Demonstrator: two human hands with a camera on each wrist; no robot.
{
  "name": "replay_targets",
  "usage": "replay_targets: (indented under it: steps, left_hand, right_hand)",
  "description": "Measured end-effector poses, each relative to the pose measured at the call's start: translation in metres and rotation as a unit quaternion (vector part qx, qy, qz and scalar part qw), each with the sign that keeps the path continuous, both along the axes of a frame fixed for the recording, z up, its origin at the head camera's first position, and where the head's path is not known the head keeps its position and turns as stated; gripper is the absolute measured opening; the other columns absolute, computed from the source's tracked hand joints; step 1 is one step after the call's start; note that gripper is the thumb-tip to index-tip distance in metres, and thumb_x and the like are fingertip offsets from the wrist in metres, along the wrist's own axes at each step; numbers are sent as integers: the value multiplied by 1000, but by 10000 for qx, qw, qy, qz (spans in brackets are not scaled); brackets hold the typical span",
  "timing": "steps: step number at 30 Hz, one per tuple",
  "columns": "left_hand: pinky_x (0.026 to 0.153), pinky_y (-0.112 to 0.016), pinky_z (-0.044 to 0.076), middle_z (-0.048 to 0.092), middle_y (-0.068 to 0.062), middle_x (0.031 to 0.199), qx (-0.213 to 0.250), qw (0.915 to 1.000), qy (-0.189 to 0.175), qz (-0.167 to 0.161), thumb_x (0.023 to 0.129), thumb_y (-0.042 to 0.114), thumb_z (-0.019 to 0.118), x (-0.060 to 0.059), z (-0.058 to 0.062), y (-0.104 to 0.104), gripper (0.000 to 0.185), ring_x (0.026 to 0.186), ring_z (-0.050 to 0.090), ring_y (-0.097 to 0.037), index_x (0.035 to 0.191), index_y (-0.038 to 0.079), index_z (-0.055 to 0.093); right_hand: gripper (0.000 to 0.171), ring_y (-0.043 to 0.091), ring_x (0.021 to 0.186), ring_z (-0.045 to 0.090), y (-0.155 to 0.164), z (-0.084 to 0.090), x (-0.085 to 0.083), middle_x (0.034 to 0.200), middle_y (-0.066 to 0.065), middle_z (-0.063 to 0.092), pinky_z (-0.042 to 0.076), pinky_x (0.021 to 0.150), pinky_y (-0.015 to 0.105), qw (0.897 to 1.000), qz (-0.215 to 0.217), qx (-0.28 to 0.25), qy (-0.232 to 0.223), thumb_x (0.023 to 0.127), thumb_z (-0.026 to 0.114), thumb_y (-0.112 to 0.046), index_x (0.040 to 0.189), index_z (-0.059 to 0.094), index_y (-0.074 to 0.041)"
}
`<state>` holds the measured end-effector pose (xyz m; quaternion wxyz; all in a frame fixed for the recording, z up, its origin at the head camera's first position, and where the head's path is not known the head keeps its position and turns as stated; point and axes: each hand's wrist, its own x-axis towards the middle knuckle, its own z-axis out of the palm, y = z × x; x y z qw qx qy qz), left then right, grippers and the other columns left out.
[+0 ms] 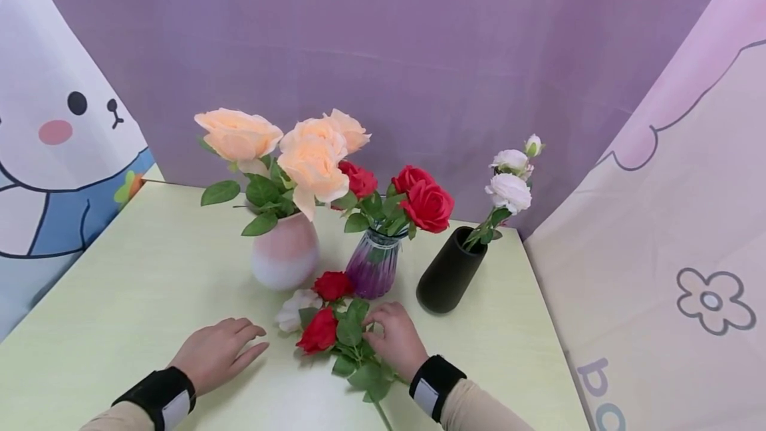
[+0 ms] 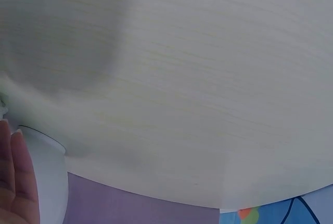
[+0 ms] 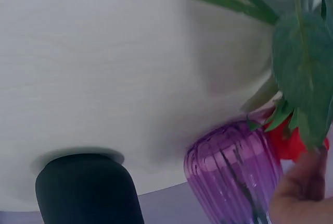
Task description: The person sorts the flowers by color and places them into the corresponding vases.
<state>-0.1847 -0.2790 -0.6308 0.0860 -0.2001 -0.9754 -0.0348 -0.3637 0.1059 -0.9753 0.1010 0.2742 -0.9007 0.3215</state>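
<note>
Red roses with leafy green stems lie on the table in front of the vases, beside a white flower. My right hand is at their leaves, thumb and fingers bent. In the right wrist view the fingertips meet at the lower end of a large leaf and appear to pinch it. My left hand hovers left of the flowers, fingers extended and holding nothing. Only a few of its fingers show in the left wrist view.
Behind stand a pink-and-white vase with peach roses, a ribbed purple glass vase with red roses, and a black vase with pale flowers. A purple cloth hangs behind the pale table.
</note>
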Motion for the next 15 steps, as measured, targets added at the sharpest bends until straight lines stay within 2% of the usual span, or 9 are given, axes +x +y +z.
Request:
replay_targets:
  steps: [3,6,8,12,14,15]
  left_hand:
    - [74,-33,57,68,13,95,5,10000,16,10,91,55,64,0,-2,-1,28,88,66,-10,102,31,72]
    - [73,-33,57,67,14,95,15,10000,22,13,91,57,63,0,-2,0,29,88,66,-10,101,32,71]
    - [72,-32,57,67,14,95,42,10000,63,-9,92,58,61,3,3,2,30,87,66,-9,101,31,72]
    - [72,-32,57,68,13,94,25,10000,9,11,91,54,65,5,10,6,28,87,66,-10,100,29,72]
    - [73,-32,58,68,13,95,1,10000,-62,52,90,55,65,3,2,4,28,88,66,-10,101,30,72]
    - [73,-33,58,68,14,95,-4,10000,-68,69,90,56,64,1,-6,1,28,88,66,-10,101,32,72]
  right_hand:
    - [22,12,103,51,-2,16,18,103,-25,53,45,91,37,9999,-20,113,28,84,72,-57,101,60,-53]
    - [15,5,93,51,-5,24,35,95,-21,57,46,82,30,9998,118,164,-26,86,68,-59,96,59,-52]
    - [13,2,85,53,-7,25,45,88,-20,59,45,73,27,9995,181,249,-79,87,65,-61,93,61,-50]
    - [24,-5,66,50,-9,19,60,74,-24,55,43,59,23,9984,132,536,-155,85,60,-69,81,65,-46]
    - [30,-7,59,45,-9,11,65,68,-26,53,42,55,23,9973,114,701,-169,84,58,-73,74,64,-46]
    - [32,-8,56,43,-9,5,67,65,-26,52,42,54,24,9964,100,815,-186,83,57,-74,71,62,-46]
